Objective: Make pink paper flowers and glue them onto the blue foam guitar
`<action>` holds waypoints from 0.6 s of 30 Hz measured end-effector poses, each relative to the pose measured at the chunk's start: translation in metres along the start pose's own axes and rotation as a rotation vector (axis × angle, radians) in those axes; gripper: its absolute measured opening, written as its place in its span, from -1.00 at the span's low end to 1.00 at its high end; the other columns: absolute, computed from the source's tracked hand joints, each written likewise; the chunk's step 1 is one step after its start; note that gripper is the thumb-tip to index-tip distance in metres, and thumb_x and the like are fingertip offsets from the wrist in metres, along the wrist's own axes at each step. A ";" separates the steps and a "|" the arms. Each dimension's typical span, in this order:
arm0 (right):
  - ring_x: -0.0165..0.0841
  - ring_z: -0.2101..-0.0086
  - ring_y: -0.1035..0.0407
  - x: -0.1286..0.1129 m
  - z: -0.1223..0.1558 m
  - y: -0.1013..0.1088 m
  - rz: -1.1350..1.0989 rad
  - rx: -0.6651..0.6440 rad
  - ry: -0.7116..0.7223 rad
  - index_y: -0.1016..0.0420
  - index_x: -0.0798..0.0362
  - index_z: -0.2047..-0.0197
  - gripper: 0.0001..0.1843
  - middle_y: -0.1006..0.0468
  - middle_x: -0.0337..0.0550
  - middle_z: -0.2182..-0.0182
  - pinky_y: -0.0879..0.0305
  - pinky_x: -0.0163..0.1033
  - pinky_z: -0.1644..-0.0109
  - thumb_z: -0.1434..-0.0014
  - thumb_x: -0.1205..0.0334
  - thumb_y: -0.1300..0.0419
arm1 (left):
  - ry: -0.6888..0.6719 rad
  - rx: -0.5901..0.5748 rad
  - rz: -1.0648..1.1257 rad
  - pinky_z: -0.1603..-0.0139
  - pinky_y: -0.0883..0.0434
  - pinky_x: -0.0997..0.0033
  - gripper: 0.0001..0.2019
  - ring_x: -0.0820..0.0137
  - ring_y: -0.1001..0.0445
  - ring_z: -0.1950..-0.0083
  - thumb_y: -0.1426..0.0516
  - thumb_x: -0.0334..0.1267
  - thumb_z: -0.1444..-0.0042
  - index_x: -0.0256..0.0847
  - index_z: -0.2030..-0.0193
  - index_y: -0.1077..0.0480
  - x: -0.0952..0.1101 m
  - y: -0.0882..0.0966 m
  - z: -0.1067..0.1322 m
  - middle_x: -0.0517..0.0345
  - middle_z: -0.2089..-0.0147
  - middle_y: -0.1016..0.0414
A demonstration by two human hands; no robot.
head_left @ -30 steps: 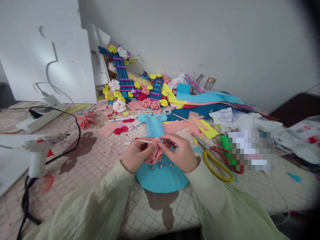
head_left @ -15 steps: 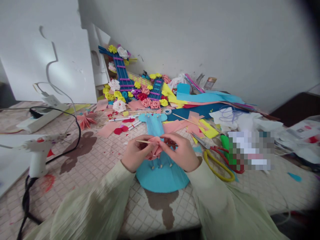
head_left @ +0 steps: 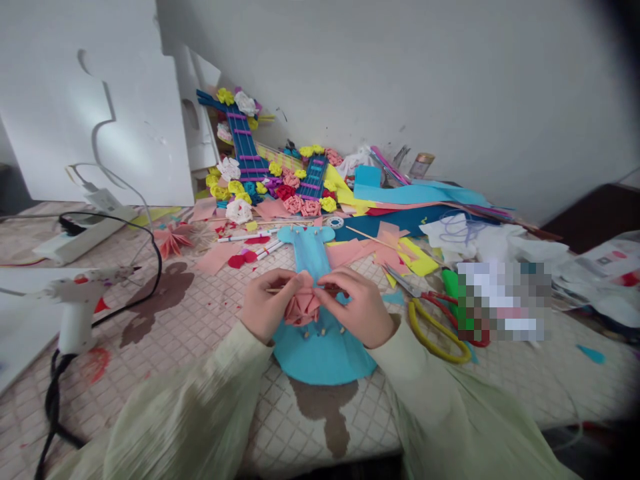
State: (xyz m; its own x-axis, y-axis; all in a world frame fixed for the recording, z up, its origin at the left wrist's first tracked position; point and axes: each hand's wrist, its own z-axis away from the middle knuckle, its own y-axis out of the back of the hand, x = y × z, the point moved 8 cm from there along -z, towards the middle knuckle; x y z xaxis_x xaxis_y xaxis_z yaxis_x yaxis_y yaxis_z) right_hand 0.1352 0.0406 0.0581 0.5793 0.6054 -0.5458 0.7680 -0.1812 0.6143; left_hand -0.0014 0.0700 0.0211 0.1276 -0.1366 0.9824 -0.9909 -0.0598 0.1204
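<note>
My left hand (head_left: 264,305) is closed on a pink paper flower (head_left: 303,311), whose folded petals hang below the thumb. A thin wooden stick (head_left: 329,290) runs crosswise by the flower's upper edge. The fingers of my right hand (head_left: 364,308) pinch this stick just right of the flower; the fingertips partly hide it. Both hands are above a light blue guitar-shaped paper piece (head_left: 325,360), which lies on the table with its neck pointing away from me. Small pegs (head_left: 323,331) stick up from its body.
Scissors (head_left: 435,333) with red and yellow handles lie at the right. A white glue gun (head_left: 77,310) stands at the left near a power strip (head_left: 80,237). Behind are decorated blue paper guitars (head_left: 245,150), paper flowers, pink scraps (head_left: 217,259) and blue paper strips (head_left: 425,194).
The pink flower has turned and moved slightly left, so more of its petals show. My right fingertips have drawn back a little from it, and the stick has shifted.
</note>
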 end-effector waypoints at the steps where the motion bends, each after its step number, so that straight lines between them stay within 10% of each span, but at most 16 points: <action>1: -0.43 0.44 -0.32 0.000 0.000 0.000 0.003 0.001 0.000 -0.39 0.09 0.36 -0.94 -0.41 -0.17 0.44 -0.27 -0.31 0.33 -0.08 0.31 -0.10 | 0.001 -0.005 0.006 0.49 -0.32 0.53 -0.84 0.45 -0.39 0.49 -0.17 -0.21 0.14 -0.28 0.53 -0.43 0.000 -0.001 0.000 0.17 0.53 -0.47; 18: -0.42 0.43 -0.32 0.008 0.000 0.015 0.024 0.138 -0.059 -0.39 0.06 0.34 -0.93 -0.41 -0.18 0.44 -0.27 -0.31 0.35 -0.05 0.29 -0.12 | -0.049 -0.309 0.063 0.36 -0.35 0.44 -0.80 0.38 -0.41 0.35 -0.18 -0.23 0.13 -0.32 0.37 -0.41 0.003 -0.025 0.003 0.07 0.39 -0.46</action>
State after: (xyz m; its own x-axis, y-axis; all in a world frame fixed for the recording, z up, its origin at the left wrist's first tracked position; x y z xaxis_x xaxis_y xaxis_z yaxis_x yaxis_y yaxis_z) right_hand 0.1507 0.0428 0.0631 0.6102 0.5534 -0.5669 0.7815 -0.3027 0.5456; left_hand 0.0239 0.0678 0.0205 0.0601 -0.1786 0.9821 -0.9618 0.2528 0.1048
